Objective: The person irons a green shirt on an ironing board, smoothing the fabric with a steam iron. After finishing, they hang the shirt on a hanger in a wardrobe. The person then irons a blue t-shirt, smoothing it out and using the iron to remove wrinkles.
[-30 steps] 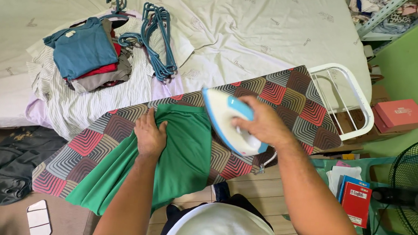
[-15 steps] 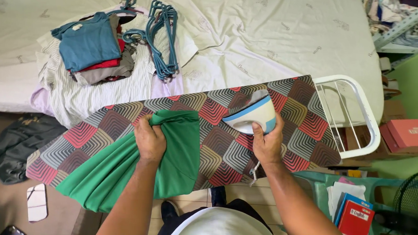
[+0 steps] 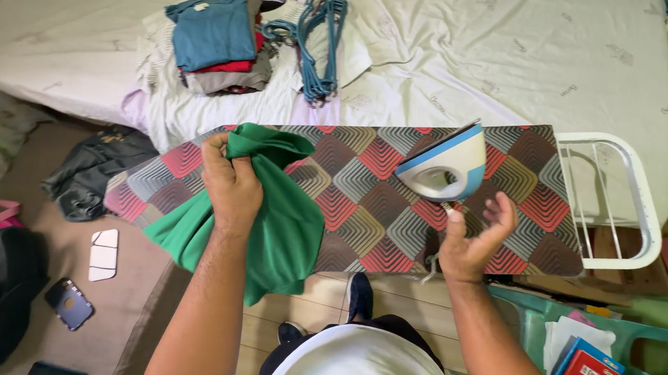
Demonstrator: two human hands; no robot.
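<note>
here my left hand [image 3: 231, 183] is clenched around a bunched fold of the plain green cloth garment [image 3: 270, 214], which drapes over the near edge of the long ironing board with its red, grey and tan diamond-patterned cover [image 3: 364, 205]. my right hand [image 3: 474, 238] hangs open with fingers spread, grasping nothing, just below the white and light blue electric iron [image 3: 445, 171] standing on its heel on the board. beyond, on the pale bedsheet [image 3: 474, 49], lie a stack of folded clothes topped in blue [image 3: 216, 37] and a bundle of teal plastic hangers [image 3: 316, 40].
</note>
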